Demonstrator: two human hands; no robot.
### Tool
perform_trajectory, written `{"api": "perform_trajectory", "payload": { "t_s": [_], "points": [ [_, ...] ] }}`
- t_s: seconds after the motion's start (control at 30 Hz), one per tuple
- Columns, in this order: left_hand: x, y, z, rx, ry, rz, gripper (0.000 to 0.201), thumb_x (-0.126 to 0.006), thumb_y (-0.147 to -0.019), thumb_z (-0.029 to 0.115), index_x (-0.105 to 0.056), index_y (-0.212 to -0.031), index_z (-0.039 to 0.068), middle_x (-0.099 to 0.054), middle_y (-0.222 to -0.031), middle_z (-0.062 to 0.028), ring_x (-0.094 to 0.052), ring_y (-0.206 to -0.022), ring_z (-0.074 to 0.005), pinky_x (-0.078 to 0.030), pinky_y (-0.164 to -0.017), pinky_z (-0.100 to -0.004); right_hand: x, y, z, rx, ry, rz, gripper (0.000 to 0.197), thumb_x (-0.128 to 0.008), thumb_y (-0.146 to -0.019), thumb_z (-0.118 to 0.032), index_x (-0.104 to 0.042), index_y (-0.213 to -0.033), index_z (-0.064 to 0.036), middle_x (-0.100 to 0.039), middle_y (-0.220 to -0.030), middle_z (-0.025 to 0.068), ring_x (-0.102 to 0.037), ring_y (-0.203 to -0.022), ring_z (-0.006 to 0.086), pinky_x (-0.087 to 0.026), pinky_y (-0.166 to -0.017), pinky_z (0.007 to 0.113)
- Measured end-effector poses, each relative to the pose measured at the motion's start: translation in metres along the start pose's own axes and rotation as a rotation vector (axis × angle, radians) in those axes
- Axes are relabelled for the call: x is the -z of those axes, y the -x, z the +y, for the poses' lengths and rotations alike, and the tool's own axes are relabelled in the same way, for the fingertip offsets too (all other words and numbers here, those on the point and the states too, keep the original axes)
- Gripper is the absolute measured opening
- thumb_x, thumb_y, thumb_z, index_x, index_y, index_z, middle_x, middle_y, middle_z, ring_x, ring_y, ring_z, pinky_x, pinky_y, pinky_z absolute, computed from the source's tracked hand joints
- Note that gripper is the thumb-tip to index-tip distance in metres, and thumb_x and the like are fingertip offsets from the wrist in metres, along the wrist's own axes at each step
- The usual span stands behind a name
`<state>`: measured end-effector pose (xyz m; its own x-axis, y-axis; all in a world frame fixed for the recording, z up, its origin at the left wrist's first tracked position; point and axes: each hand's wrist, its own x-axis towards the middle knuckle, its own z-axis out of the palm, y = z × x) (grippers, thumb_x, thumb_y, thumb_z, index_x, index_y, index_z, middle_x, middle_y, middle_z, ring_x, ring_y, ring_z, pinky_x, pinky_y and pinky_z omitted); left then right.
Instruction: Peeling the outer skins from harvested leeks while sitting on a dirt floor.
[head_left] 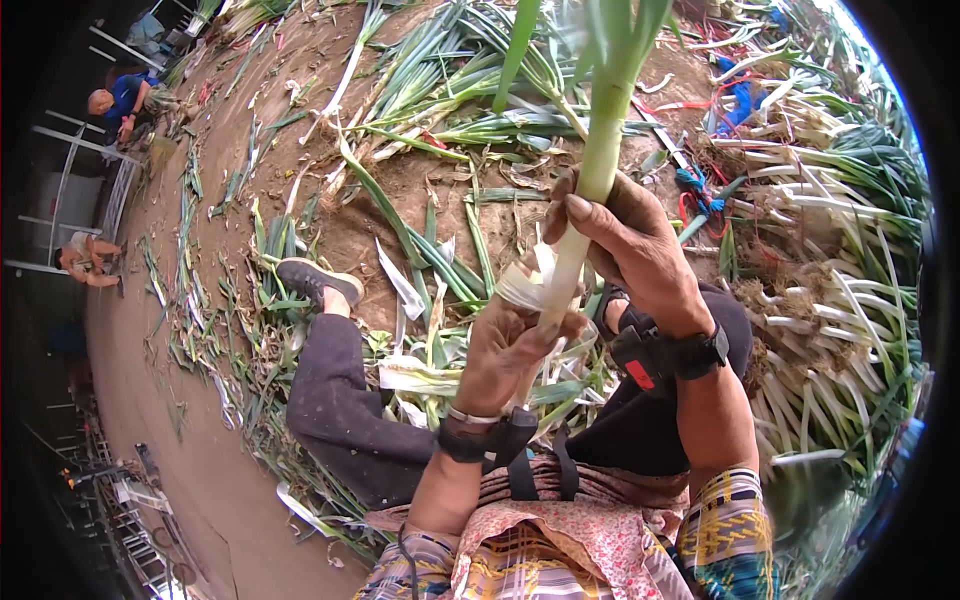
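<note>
A thick leek-like green onion (604, 140) stands tilted in front of me, its green leaves running past the top edge of the view. My right hand (630, 235) is wrapped round the middle of its pale stalk. Lower down, my left hand (515, 345) closes on the white lower stalk. A loose strip of pale outer skin (522, 288) curls away from the stalk beside my left fingers. The root end is mostly hidden behind my left hand.
Trimmed green onions (830, 300) lie heaped along my right. Untrimmed ones (440, 75) lie ahead on the dirt floor (190, 430). Peeled leaves (425, 375) litter the ground round my legs. Blue and red ties (708, 190) lie at the right. Two people (125, 105) are far left.
</note>
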<state>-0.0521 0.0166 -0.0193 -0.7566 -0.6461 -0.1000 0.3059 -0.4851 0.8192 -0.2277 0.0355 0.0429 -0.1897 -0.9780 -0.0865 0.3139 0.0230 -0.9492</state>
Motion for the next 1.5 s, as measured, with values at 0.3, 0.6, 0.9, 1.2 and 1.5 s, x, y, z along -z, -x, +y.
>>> {"api": "perform_trajectory", "payload": {
  "t_s": [0.3,0.6,0.9,1.2,1.5],
  "points": [
    [0.0,0.009,0.002,-0.028,0.52,0.082,0.024,-0.038,-0.097,0.031,-0.045,-0.083,0.012,-0.026,-0.055,0.0063,-0.021,-0.047,-0.0075,-0.026,-0.051,-0.0242,0.036,0.007,-0.011,0.256,-0.054,0.342,0.022,-0.056,-0.09,-0.022,-0.054,-0.102,-0.0032,-0.06,-0.073,0.0021,-0.045,-0.053,0.0036,-0.034,-0.045,0.017],
    [0.108,0.085,-0.019,0.217,-0.542,0.466,0.039,-0.061,-0.086,0.025,-0.049,-0.114,0.002,-0.049,-0.063,0.0076,-0.042,-0.048,-0.002,-0.035,-0.043,-0.0165,0.094,0.028,-0.018,0.412,-0.223,0.721,0.016,-0.053,-0.092,-0.018,-0.056,-0.091,-0.003,-0.054,-0.063,-0.0004,-0.03,-0.039,0.0004,-0.022,-0.033,0.016],
    [0.01,0.002,-0.006,-0.211,0.129,0.144,0.021,-0.059,-0.086,0.017,-0.05,-0.098,0.003,-0.052,-0.065,-0.0002,-0.048,-0.053,-0.0077,-0.038,-0.043,-0.0221,0.067,0.006,0.013,0.213,-0.52,0.596,0.019,-0.039,-0.097,-0.018,-0.05,-0.094,-0.0018,-0.054,-0.075,0.0056,-0.034,-0.042,0.0037,-0.026,-0.034,0.017],
    [0.155,0.091,0.05,-0.447,0.456,0.795,0.017,-0.045,-0.089,0.01,-0.044,-0.072,0.011,-0.029,-0.052,0.0056,-0.028,-0.043,-0.0041,-0.026,-0.039,-0.0187,0.105,0.031,-0.012,0.38,-0.356,0.805,0.021,-0.048,-0.094,-0.019,-0.058,-0.09,-0.0009,-0.04,-0.052,-0.0041,-0.031,-0.04,0.0036,-0.023,-0.036,0.018],
    [0.006,-0.028,0.017,-0.419,-0.583,0.107,0.026,-0.068,-0.08,0.014,-0.061,-0.104,0.006,-0.059,-0.091,-0.0056,-0.057,-0.076,-0.0112,-0.049,-0.061,-0.0273,0.035,0.0,0.02,0.162,-0.418,0.551,0.015,-0.05,-0.092,-0.016,-0.054,-0.086,-0.0025,-0.049,-0.058,-0.0011,-0.039,-0.04,0.0016,-0.029,-0.032,0.015]
  ]
}}
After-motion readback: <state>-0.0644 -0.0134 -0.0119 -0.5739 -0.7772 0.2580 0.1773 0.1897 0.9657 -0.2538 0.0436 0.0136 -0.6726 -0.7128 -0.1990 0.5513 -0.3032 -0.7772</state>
